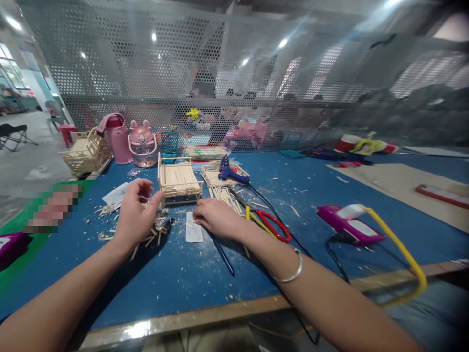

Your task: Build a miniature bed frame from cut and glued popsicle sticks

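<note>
My left hand (135,213) is open, thumb apart from the loosely curled fingers, with nothing visible in it. It hovers by a pile of short wooden stick offcuts (158,233). My right hand (217,216) has its fingertips pinched together at a small white paper (194,233) with tiny stick bits on it; what they grip is too small to make out. Just behind the hands stands a miniature bed of thin sticks (179,177). Near my right wrist lie loose long sticks (230,199), a dark blue pen-like tool (223,255) and a red-handled cutting tool (274,227).
A blue glue gun (234,175) rests on a small stick frame (210,177). At the back left are another stick model (86,151), a pink flask (119,142) and a pink-lidded bottle (142,146). A purple device with a yellow tube (350,225) sits right. Perforated mesh (146,73) rises behind.
</note>
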A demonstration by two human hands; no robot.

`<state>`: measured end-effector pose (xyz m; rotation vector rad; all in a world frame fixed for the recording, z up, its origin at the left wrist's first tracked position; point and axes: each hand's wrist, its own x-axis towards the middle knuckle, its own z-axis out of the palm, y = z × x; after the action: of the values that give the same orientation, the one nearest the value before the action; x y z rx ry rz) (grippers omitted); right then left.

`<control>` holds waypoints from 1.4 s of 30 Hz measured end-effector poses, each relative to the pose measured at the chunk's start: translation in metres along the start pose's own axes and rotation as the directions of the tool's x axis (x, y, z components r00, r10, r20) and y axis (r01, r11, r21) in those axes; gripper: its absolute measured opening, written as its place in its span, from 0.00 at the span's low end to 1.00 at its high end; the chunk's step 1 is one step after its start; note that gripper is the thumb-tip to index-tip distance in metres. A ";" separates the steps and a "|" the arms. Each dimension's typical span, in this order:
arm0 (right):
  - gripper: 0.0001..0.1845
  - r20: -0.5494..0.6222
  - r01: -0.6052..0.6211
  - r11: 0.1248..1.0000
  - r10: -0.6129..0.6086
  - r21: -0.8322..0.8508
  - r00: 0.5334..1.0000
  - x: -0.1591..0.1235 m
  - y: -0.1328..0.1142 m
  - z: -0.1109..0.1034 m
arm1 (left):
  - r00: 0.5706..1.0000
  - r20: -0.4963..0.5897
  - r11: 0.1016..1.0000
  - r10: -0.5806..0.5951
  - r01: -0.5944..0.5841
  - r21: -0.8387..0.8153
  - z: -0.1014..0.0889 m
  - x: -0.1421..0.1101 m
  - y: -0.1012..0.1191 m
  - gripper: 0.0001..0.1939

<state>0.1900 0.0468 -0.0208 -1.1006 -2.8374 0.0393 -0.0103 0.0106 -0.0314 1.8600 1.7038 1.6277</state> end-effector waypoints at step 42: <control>0.08 0.113 -0.690 0.709 0.681 0.144 0.724 -0.107 0.054 -0.025 | 0.734 0.582 0.547 -0.350 0.665 -0.509 0.009 -0.018 0.034 0.15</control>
<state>0.3071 0.0140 -0.0082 -2.0560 -2.2153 0.3698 0.0218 -0.0103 -0.0223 1.0509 1.0590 1.2231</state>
